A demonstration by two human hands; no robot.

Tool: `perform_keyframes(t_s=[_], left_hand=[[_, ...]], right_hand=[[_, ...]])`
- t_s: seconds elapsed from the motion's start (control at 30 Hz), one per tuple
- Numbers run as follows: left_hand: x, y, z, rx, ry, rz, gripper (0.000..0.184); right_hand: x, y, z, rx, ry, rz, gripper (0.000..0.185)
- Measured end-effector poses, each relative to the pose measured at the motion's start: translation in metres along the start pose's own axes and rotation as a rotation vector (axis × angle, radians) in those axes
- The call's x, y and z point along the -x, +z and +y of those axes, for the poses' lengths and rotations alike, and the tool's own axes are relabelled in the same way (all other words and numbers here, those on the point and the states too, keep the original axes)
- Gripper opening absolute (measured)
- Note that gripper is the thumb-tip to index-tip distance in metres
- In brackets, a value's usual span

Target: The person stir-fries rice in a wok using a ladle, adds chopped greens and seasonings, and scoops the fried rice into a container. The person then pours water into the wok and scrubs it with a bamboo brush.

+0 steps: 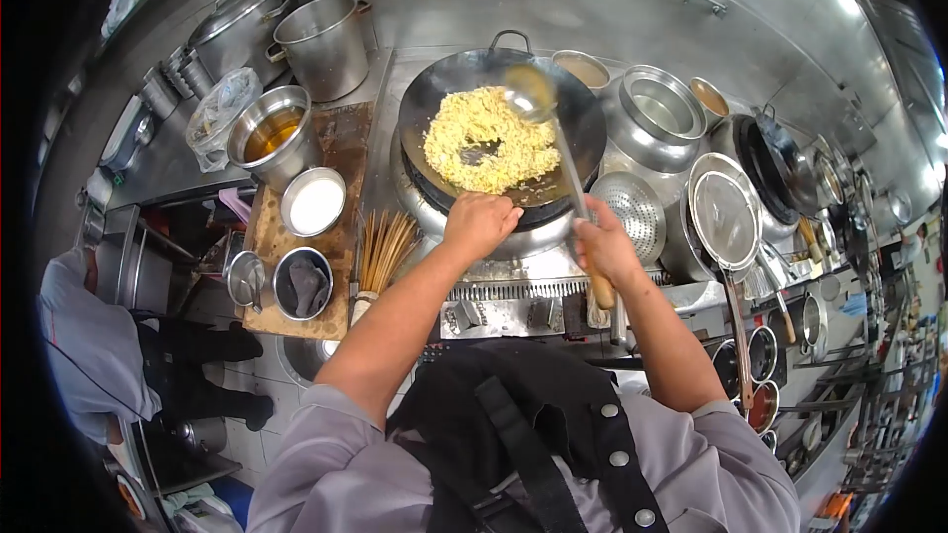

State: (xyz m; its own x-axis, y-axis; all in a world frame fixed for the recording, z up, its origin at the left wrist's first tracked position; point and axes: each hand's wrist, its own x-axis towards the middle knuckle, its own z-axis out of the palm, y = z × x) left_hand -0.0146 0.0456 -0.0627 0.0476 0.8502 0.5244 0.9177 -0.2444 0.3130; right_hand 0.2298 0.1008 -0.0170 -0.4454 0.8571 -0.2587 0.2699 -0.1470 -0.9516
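A large dark wok (583, 118) sits on the stove, with yellow fried rice (484, 138) spread in a ring around a small gap. My left hand (481, 224) is closed at the wok's near rim; what its fingers grip there is hidden. In my right hand (604, 242) is the long handle of a metal ladle (530, 94), held near its wooden end. The ladle's bowl, slightly blurred, is over the far right part of the wok, above the rice's edge.
On the left are a pot of amber liquid (274, 133), a bowl of white powder (313, 202) and bamboo sticks (383, 252). To the right stand a perforated skimmer (629, 217), a mesh strainer (726, 220) and a steel pot (664, 109). Another person (94, 345) stands at far left.
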Motion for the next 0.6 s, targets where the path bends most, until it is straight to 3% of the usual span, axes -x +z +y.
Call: perform_keyframes(t_s=[0.13,0.23,0.37,0.4,0.47,0.5,0.57,0.6], left_hand=[[-0.001,-0.001,0.001,0.006,0.001,0.034,0.038],[0.0,-0.001,0.0,0.024,-0.006,0.031,0.038],[-0.003,-0.008,0.001,0.061,-0.005,0.022,0.038],[-0.003,-0.011,0.006,0.067,0.007,0.018,0.038],[-0.003,-0.032,0.023,0.058,-0.16,-0.18,0.038],[0.0,-0.048,0.038,0.078,-0.152,-0.173,0.038],[0.002,-0.062,0.052,0.075,-0.092,-0.089,0.038],[0.006,-0.059,0.055,0.096,-0.084,-0.05,0.038]], right_hand=[[-0.028,-0.013,-0.015,0.128,-0.002,0.194,0.052],[-0.065,0.011,-0.023,0.284,-0.021,0.034,0.052],[-0.007,0.026,-0.033,0.64,-0.18,-0.189,0.06],[0.024,0.013,-0.04,0.66,-0.107,-0.256,0.063],[0.089,-0.022,-0.059,0.695,0.053,-0.361,0.065],[0.116,-0.041,-0.066,0.708,0.138,-0.395,0.066],[0.152,-0.072,-0.067,0.435,0.345,-0.311,0.065],[0.15,-0.075,-0.065,0.431,0.349,-0.31,0.065]])
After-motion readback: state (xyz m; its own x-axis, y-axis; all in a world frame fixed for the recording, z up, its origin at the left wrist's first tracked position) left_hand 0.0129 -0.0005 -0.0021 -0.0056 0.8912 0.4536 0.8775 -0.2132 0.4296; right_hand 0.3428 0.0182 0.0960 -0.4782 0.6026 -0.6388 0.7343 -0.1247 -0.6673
